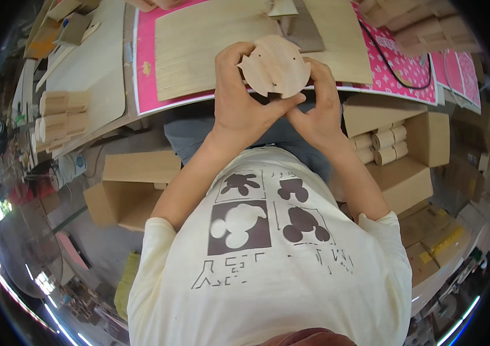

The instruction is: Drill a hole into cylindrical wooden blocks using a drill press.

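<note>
One head-worn fisheye looks down from close above.

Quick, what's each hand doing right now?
Left hand: closed around the left edge of the round wooden piece.
Right hand: closed on the right edge of the same piece.

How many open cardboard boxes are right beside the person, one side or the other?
2. One open box is on the left; another box, with wooden pieces inside, is on the right. More may be hidden.
</note>
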The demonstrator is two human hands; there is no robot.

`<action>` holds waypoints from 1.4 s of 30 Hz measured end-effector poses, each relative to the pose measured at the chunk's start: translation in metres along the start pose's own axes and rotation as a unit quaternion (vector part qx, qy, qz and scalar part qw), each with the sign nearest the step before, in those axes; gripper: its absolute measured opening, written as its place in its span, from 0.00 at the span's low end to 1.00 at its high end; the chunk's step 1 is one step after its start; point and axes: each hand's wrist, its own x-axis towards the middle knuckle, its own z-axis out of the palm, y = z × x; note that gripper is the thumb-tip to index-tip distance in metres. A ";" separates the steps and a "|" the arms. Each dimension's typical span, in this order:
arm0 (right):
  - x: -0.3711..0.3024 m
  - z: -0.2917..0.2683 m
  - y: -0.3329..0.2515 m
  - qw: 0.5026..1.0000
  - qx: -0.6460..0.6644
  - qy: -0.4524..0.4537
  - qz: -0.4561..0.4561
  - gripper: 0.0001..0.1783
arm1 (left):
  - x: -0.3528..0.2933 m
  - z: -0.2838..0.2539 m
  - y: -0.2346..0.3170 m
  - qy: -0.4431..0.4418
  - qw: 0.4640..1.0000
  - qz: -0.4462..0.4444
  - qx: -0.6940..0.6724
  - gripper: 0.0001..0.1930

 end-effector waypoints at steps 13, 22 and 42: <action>-0.097 -0.075 0.013 0.982 -0.103 0.156 0.038 0.39 | -0.003 0.040 0.060 -0.240 0.938 -0.160 -0.195 0.25; -0.228 -0.116 0.085 0.762 0.157 0.395 0.488 0.32 | 0.006 0.049 0.025 -0.265 0.963 0.014 -0.037 0.17; -0.313 -0.095 0.380 0.649 0.018 0.277 0.708 0.25 | -0.001 -0.007 -0.071 -0.138 0.982 -0.010 0.128 0.08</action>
